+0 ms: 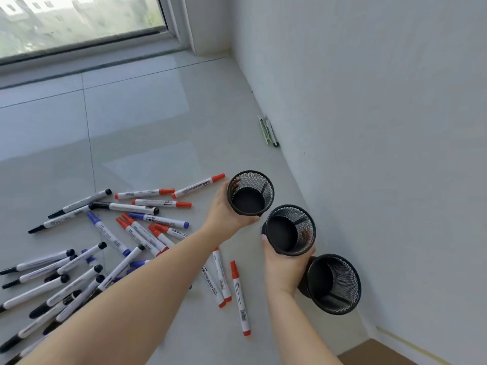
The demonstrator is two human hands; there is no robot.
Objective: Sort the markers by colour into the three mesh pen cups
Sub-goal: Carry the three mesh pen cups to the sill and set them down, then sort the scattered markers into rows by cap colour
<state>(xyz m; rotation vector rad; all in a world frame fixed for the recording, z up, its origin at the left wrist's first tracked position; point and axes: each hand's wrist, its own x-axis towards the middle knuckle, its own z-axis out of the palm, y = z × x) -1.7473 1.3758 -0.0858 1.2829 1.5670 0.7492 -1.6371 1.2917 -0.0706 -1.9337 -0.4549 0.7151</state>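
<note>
so left hand (224, 206) grips the far mesh cup (250, 193), right hand (283, 267) grips the middle cup (290, 229); third cup (332, 283) sits by the wall (369, 127). likely spacing them into a row. all empty; markers (110, 248) still mixed on the floor (131, 114), left of the cups.

We look down on a floor (137, 122) of pale glossy tiles, thin dark joints crossing it — daylight lies on it in soft bright patches. A window (79, 19) with a white frame fills the upper left. A plain white wall (382, 114) runs along the right.
</note>
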